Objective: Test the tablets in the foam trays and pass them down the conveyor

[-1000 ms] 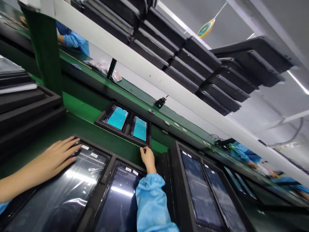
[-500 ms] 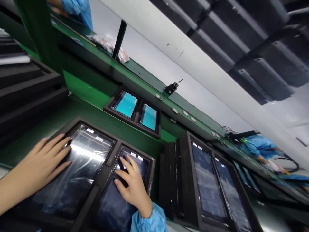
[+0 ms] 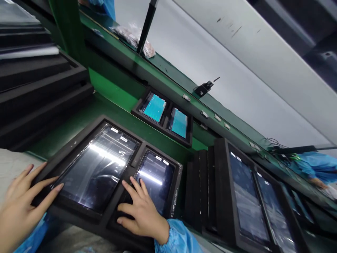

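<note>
In front of me lies a black foam tray point(image 3: 98, 218) with two compartments. A film-covered tablet point(image 3: 92, 172) with two small white labels fills the left one. The right compartment holds a second dark labelled tablet point(image 3: 159, 177). My left hand point(image 3: 27, 202) rests with spread fingers over the tray's left edge, the fingertips by the left tablet's lower corner. Over the lower part of the right tablet is my right hand point(image 3: 144, 212), open, fingers apart, covering part of that screen. Whether its fingertips press on the glass I cannot tell.
A smaller tray point(image 3: 163, 125) behind holds two devices with lit turquoise screens. Stacked foam trays point(image 3: 39, 84) stand left. At right, more trays point(image 3: 201, 189) and a tray with two tablets point(image 3: 247, 196) lean. A black plug adapter point(image 3: 204, 88) sits on the ledge. Co-workers' blue sleeves show beyond.
My right hand has come down from the small rear tray onto the right tablet. My left hand has slid from the left tablet's screen to the tray's left edge. The camera view has shifted.
</note>
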`<state>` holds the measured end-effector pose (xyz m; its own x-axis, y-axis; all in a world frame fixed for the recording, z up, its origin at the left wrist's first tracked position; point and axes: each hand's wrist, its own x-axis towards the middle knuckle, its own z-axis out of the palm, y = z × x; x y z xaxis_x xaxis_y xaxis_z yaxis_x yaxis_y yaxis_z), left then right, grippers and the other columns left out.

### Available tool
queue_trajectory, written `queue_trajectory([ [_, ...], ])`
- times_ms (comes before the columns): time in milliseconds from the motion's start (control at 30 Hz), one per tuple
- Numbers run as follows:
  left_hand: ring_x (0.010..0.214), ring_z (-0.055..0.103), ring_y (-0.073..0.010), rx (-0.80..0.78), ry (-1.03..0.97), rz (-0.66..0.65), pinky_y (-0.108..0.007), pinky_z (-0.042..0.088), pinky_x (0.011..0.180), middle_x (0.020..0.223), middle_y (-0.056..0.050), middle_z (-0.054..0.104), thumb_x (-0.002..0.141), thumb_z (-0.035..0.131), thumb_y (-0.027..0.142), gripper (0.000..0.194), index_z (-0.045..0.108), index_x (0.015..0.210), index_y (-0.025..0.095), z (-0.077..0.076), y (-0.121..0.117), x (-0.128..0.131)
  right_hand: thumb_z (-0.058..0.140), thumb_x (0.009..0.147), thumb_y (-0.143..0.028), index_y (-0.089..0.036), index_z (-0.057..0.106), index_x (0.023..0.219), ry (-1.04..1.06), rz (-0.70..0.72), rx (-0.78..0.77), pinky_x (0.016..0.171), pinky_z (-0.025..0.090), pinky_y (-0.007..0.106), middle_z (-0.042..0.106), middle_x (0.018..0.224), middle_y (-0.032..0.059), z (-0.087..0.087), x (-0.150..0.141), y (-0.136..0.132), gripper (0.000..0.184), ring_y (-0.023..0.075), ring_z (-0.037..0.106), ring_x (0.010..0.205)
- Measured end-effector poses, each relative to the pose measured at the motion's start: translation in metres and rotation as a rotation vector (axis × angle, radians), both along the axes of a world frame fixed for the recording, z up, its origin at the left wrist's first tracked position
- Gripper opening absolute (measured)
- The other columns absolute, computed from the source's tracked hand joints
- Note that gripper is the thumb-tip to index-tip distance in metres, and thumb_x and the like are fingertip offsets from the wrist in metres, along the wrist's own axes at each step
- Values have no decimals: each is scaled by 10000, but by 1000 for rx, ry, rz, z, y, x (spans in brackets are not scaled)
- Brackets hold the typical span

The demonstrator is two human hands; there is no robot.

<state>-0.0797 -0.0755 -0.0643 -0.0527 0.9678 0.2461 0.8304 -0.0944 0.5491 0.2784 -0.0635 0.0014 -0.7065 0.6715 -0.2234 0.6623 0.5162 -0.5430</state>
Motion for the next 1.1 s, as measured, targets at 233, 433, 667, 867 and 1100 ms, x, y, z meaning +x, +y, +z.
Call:
queue_trajectory([
  [233,1501,267,-458,25,21,-43,-764,303,1154,1557,-153,381,972,468,353,218,591,1111,239,-4,0,-6,690,912,-460,-286,694,1162,35,-14,43,1215,162,704,320,1676,94,-1,-1,1,304,376,222,1566],
  [433,1517,244,-435,44,43,-25,-736,285,1183,1557,-159,366,970,505,309,228,563,1181,244,0,1,1,621,952,-310,-275,631,1249,144,-297,230,1198,271,708,473,1578,110,-3,15,-1,300,357,341,1526],
  [667,1509,279,-401,-21,-34,9,-708,284,1202,1536,-101,403,976,473,359,302,539,1265,302,13,4,1,602,958,-219,-270,641,1207,210,-624,477,1186,302,700,582,1465,111,-3,38,-3,257,351,470,1444],
  [867,1489,320,-386,-46,-50,3,-716,334,1163,1510,-86,432,991,448,403,283,556,1239,317,34,11,2,589,985,-304,-260,678,1185,156,-779,476,1157,316,734,602,1445,123,1,45,-1,223,376,459,1447],
  [1100,1511,287,-387,68,73,-233,-674,333,1172,1563,-89,397,993,461,337,356,526,1343,318,43,36,21,571,982,-423,-233,705,1203,184,-997,405,1149,374,688,581,1468,146,4,58,4,322,383,431,1463],
])
